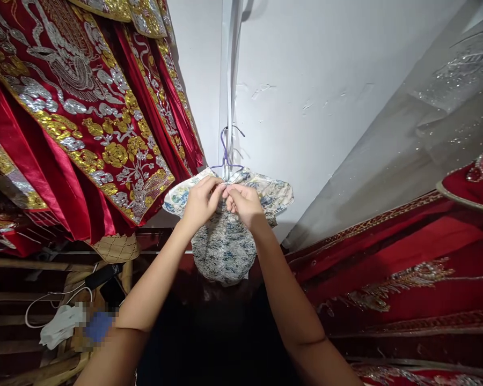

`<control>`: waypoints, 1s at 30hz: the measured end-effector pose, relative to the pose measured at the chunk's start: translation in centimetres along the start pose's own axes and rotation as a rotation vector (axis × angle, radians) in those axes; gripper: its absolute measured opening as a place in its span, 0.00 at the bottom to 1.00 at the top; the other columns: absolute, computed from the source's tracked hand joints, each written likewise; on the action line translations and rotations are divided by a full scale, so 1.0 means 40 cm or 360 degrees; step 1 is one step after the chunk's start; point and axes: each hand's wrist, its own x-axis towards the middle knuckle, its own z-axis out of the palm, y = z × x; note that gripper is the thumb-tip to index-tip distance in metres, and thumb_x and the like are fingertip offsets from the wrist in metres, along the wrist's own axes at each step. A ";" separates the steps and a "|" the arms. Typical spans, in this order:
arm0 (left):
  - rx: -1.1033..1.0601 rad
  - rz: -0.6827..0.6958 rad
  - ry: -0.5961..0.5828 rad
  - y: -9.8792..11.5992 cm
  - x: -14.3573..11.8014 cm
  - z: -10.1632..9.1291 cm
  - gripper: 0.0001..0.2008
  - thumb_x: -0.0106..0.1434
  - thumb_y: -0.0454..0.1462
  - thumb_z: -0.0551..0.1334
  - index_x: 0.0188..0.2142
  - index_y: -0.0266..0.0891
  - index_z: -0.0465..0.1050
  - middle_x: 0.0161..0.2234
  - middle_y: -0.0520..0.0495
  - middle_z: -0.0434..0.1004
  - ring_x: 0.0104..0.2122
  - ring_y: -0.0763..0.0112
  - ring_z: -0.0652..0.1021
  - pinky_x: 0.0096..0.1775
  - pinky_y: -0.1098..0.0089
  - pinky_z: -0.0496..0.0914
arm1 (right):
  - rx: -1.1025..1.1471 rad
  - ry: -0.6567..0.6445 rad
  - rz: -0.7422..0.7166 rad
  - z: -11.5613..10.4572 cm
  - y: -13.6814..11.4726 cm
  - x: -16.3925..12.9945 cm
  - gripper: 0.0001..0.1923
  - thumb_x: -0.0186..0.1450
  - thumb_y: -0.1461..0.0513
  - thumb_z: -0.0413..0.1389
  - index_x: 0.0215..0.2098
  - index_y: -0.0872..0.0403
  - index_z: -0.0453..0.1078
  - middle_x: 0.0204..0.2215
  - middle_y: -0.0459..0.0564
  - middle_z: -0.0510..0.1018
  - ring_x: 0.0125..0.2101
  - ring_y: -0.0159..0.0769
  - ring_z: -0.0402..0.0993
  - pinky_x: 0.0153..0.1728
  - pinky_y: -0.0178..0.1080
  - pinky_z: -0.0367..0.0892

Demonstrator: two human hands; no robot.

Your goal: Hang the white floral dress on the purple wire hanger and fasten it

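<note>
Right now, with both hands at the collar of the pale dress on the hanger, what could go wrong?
1. Both the left hand and right hand pinch the collar of the dress; a hard pull may strain the thin fabric.
2. The hanger hangs by a thin hook; tugging could unhook it.
3. The red robe hangs close on the left; an elbow might snag its embroidery.

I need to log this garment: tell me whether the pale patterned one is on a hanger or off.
On. The pale garment hangs from a purple hanger against the wall, while the left hand and right hand pinch its collar.
</note>
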 end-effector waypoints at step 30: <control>-0.1274 -0.0756 0.0069 -0.039 -0.161 0.080 0.12 0.65 0.46 0.63 0.38 0.40 0.74 0.32 0.50 0.72 0.32 0.71 0.73 0.38 0.71 0.68 | -0.0116 0.0059 0.0140 -0.021 0.224 -0.170 0.27 0.69 0.41 0.43 0.39 0.51 0.73 0.33 0.52 0.77 0.39 0.43 0.72 0.41 0.41 0.68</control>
